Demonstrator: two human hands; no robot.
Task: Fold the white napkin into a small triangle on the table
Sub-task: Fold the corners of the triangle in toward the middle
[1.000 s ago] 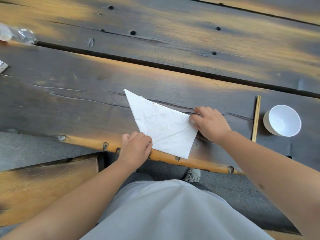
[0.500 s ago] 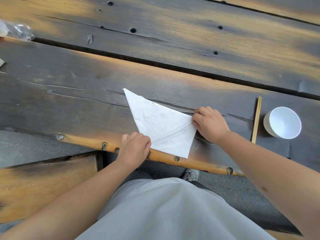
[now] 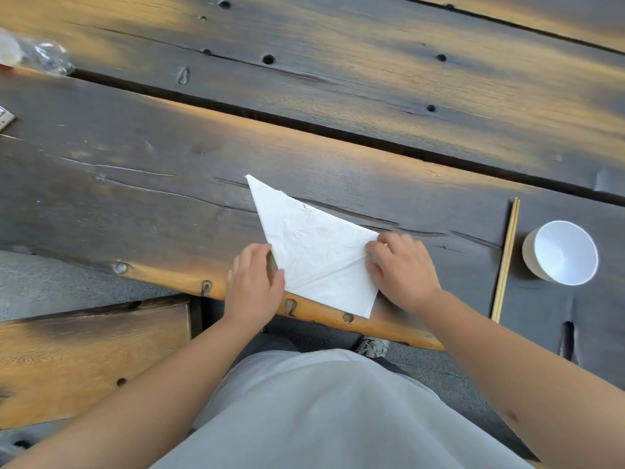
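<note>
The white napkin (image 3: 314,252) lies flat as a large triangle on the dark wooden table (image 3: 135,184), near its front edge, one tip pointing far-left. My left hand (image 3: 253,282) rests at the napkin's left edge with fingers curled, touching the paper. My right hand (image 3: 400,265) presses down on the napkin's right corner, its fingertips bunching the paper slightly. The lower tip of the napkin reaches the table's light-coloured edge.
A pair of wooden chopsticks (image 3: 505,258) lies to the right, beside a white bowl (image 3: 561,252). Clear plastic wrapping (image 3: 40,55) sits at the far left. A wooden bench (image 3: 84,350) stands below the table edge, with grey floor around it.
Both hands shifted slightly along the napkin: the left hand's fingers moved up onto the left edge, and the right hand moved onto the right corner. The napkin stays in place.
</note>
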